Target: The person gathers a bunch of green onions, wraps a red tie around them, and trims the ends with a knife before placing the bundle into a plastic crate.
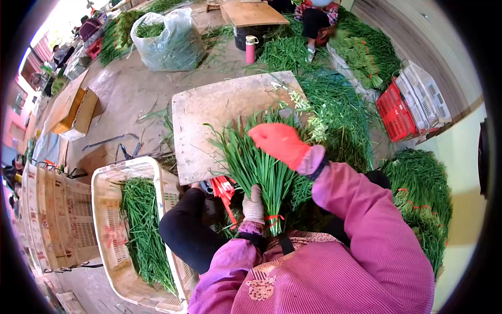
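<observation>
A bundle of long green garlic chives (pixel 264 172) fans out over the near edge of a worn board (pixel 201 118), its leaf tips pointing away from me. Round its stem end, close to my lap, runs a red tie (pixel 273 217). My left hand (pixel 253 206), in a pale glove, is closed against the left side of the bundle, its fingers partly hidden. Above the leaves is my right hand (pixel 280 144) in an orange glove, fingers curled together; what they hold, if anything, is hidden. Red strips (pixel 224 193) hang by my left hand.
A white plastic crate (pixel 162 201) with loose greens stands at my left. Tied bundles (pixel 418 201) lie at my right, and a red crate (pixel 395 112) sits beyond. Farther off are a filled plastic bag (pixel 170 44), a pink bottle (pixel 251 51) and a seated person (pixel 316 23).
</observation>
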